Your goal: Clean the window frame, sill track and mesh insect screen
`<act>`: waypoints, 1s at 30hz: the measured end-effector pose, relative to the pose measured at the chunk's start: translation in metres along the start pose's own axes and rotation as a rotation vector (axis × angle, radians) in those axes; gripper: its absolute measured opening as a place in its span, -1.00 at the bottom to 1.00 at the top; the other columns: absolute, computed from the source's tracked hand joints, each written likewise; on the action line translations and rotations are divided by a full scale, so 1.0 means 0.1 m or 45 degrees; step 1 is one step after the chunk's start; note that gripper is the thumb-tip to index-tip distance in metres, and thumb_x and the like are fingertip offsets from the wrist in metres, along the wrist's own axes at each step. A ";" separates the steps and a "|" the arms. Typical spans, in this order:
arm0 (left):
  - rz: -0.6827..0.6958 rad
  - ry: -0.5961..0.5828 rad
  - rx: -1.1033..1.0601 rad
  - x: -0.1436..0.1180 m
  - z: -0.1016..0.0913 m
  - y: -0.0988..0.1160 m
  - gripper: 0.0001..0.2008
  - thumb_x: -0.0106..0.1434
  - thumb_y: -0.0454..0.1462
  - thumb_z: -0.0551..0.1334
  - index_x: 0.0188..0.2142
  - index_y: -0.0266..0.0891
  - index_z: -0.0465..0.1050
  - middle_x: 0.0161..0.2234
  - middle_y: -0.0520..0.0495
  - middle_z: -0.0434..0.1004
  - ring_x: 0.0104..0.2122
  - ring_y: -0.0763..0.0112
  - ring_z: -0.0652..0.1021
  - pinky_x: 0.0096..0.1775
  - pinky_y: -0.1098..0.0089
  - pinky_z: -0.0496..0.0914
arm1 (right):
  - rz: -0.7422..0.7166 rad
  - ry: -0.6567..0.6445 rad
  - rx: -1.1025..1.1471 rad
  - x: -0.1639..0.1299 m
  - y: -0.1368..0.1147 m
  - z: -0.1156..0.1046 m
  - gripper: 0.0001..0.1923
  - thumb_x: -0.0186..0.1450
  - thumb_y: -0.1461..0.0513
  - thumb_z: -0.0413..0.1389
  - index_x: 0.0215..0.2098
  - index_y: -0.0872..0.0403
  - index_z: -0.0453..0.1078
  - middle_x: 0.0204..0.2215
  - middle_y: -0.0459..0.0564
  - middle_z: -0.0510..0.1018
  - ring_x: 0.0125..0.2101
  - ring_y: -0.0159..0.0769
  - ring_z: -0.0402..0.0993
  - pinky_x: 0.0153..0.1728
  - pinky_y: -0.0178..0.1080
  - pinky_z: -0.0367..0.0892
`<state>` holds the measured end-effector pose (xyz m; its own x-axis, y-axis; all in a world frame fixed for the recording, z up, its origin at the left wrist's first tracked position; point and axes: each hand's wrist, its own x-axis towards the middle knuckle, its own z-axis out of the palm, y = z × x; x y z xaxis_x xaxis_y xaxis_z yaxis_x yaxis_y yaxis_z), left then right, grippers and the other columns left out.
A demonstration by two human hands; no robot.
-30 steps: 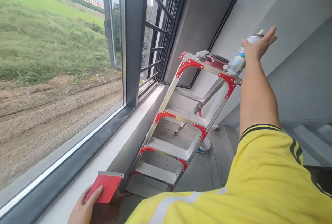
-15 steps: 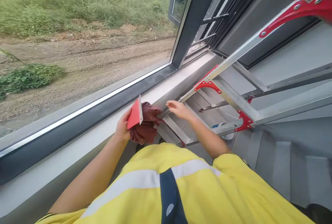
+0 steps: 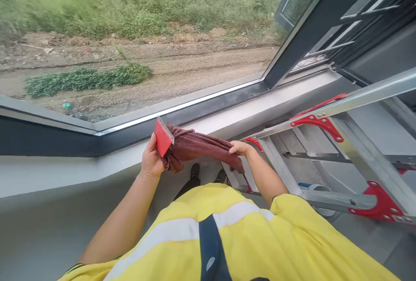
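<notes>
My left hand [image 3: 151, 161] grips a red scraper [image 3: 162, 136] with a metal edge, held upright just below the window sill, together with one end of a dark red cloth [image 3: 198, 146]. My right hand [image 3: 239, 147] pinches the other end of that cloth, which is stretched between the two hands. Both hands are in front of my chest, above my shoes, close to the grey sill [image 3: 227, 118] under the large window pane [image 3: 146, 42].
An aluminium step ladder [image 3: 341, 142] with red brackets stands at the right, its rails close to my right hand. The dark window frame [image 3: 286, 62] and a barred section [image 3: 364, 25] run off to the upper right. Outside lie a dirt road and grass.
My right hand left the spray can on the ladder top, came down and took hold of the cloth, pulling it out to the right. The view tilted down and left.
</notes>
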<state>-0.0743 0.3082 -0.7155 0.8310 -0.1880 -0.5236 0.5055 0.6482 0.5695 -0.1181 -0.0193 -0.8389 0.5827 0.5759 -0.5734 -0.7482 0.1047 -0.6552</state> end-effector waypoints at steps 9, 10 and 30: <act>-0.388 0.222 -0.153 -0.20 -0.79 -0.04 -0.56 0.41 -0.16 -0.02 0.18 -0.35 0.24 -0.05 -0.22 0.45 -0.08 0.23 0.51 0.03 0.26 0.43 | -0.783 0.762 0.585 0.79 -0.67 0.37 -0.78 0.12 0.08 0.12 -0.33 0.04 0.39 -0.36 -0.02 0.57 -0.22 -0.22 0.50 -0.09 -0.13 0.42; -0.422 0.185 -0.204 -0.19 -0.84 -0.07 -0.54 0.41 -0.15 -0.02 0.20 -0.35 0.21 -0.04 -0.22 0.44 -0.07 0.24 0.50 0.03 0.26 0.43 | -0.805 0.732 0.503 0.92 -0.81 0.46 -0.78 0.12 0.11 0.10 -0.30 0.04 0.38 -0.35 -0.02 0.56 -0.21 -0.22 0.50 -0.08 -0.11 0.42; -0.703 0.042 -0.121 0.60 -0.53 -0.26 -0.76 0.36 -0.25 0.11 -0.05 -0.36 0.36 -0.10 -0.25 0.46 -0.23 0.28 0.54 -0.20 0.38 0.49 | -0.708 0.645 -1.933 1.46 -1.13 -0.19 -0.64 0.34 0.24 -0.11 -0.03 0.08 0.43 0.00 0.08 0.50 0.06 -0.27 0.35 0.22 -0.18 0.08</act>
<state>-0.0495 0.3191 -0.7951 0.4404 -0.4962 -0.7482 0.8389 0.5243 0.1461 0.0576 0.0373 -0.8573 0.9120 0.4098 -0.0196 0.3483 -0.7986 -0.4908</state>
